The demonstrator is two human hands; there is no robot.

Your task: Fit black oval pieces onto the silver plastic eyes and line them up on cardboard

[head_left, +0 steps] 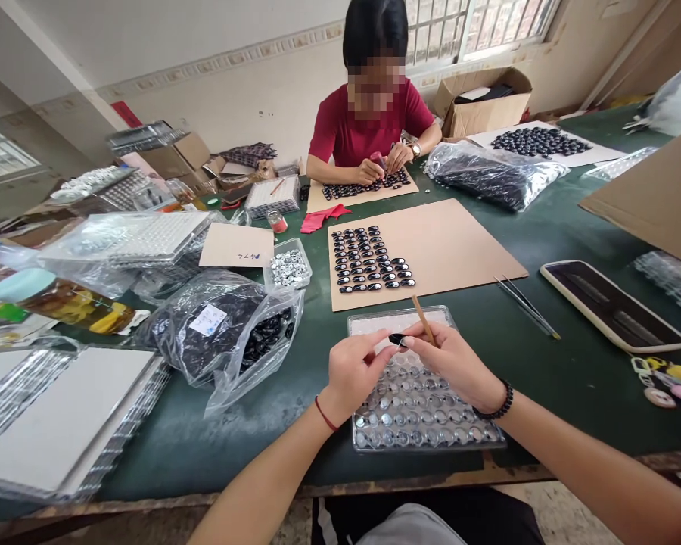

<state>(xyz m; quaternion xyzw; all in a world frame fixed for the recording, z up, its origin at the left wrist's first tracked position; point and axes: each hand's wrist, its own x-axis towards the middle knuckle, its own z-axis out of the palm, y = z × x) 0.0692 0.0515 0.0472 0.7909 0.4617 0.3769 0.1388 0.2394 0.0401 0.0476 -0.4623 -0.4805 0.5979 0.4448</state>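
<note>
My left hand (352, 371) pinches a small black oval piece (396, 340) between thumb and fingertips. My right hand (454, 360) meets it there and holds a thin wooden stick (423, 319) that points up and away. Both hands hover over a clear plastic tray (425, 424) with rows of silvery round cells. Beyond the tray lies a brown cardboard sheet (459, 242) carrying rows of black oval pieces (368, 261).
A plastic bag of black pieces (232, 333) lies at left beside a small tub of silvery discs (288, 266). Tweezers (527, 306) and a phone (610, 304) lie at right. Another person in a red top (368, 129) works across the green table.
</note>
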